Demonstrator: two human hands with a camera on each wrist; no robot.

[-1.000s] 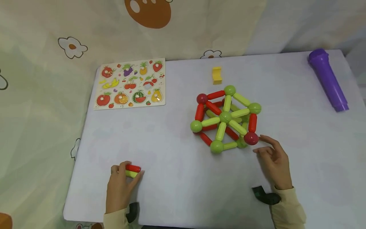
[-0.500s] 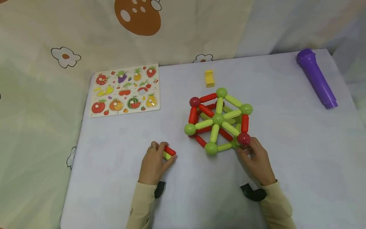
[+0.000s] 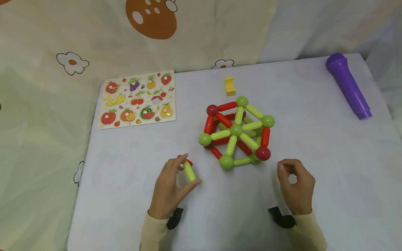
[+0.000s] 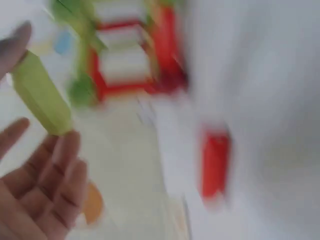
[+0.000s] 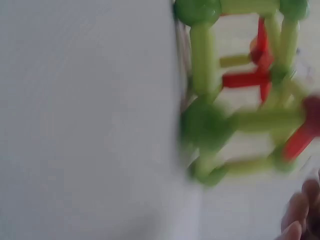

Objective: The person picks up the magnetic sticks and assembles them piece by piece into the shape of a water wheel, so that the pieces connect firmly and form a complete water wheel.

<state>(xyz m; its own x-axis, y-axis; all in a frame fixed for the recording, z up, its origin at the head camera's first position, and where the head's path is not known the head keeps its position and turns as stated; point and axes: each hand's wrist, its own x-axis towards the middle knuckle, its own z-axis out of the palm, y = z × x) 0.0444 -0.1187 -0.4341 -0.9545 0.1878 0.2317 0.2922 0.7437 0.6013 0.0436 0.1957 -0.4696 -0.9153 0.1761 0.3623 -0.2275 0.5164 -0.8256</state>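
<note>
The left hand is pinching a green stick end to end, its long axis running 11 to 5 o'clock. The stick-and-ball frame is lying toward 2 o'clock of it, while the right hand is hanging curled and empty at the frame's 5 o'clock.

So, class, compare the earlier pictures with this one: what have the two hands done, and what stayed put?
The left hand slid from the near left edge towards the rod-and-ball frame. It now pinches only the green rod; the red rod lies on the table. The right hand touched the frame's red ball, then let go and drew back. The puzzle board, yellow block and purple tube stayed.
</note>
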